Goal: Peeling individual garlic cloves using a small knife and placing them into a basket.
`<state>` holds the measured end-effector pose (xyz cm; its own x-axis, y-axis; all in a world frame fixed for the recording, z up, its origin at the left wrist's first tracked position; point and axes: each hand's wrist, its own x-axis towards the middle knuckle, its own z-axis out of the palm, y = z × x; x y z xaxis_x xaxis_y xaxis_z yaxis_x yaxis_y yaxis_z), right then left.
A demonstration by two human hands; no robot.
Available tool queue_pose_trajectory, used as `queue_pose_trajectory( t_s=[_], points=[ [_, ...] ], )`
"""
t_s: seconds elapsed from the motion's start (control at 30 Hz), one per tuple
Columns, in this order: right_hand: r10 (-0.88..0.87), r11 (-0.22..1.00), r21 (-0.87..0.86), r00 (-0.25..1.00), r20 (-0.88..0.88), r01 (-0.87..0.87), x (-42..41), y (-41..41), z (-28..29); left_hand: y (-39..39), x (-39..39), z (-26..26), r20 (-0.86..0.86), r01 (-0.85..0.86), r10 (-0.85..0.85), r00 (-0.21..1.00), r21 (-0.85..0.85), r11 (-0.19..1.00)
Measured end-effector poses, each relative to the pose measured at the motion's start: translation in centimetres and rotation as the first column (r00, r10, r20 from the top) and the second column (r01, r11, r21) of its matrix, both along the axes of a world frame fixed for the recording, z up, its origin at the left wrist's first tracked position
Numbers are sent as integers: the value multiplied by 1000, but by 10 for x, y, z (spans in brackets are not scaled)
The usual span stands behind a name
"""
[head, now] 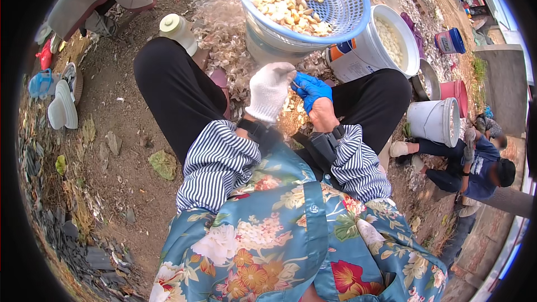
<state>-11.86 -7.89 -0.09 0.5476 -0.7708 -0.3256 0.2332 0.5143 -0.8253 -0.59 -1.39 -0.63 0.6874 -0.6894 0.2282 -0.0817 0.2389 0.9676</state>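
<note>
My left hand (270,88), in a white knit glove, meets my right hand (312,91), in a blue glove, between my knees. The fingertips of both are bent together; anything pinched there is too small or hidden to make out. Just beyond them a blue plastic colander (344,4) sits on top of a pale bucket (272,46). Garlic cloves (289,0), mostly in their skins, fill much of the colander. To its right, a white bucket (356,56) holds pale, peeled-looking garlic cloves (387,42).
Papery garlic skins (222,21) cover the ground ahead. A lidded plastic jar (178,31) stands beyond my left knee. On the right are a metal bowl (427,77), a red bucket (455,96), another white bucket (432,121) and a seated person (478,172). A white hat (63,107) lies far left.
</note>
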Motion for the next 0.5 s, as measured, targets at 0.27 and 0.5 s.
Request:
queue_pose_trajectory(
  t_s=[0.27, 0.5],
  points=[
    [146, 965, 188, 969, 199, -184, -5, -7, -2, 6, 17, -3, -498, 133, -113, 860, 5, 991],
    [139, 957, 237, 982, 130, -167, -6, -4, 7, 9, 18, 7, -452, 184, -168, 876, -9, 983]
  ],
)
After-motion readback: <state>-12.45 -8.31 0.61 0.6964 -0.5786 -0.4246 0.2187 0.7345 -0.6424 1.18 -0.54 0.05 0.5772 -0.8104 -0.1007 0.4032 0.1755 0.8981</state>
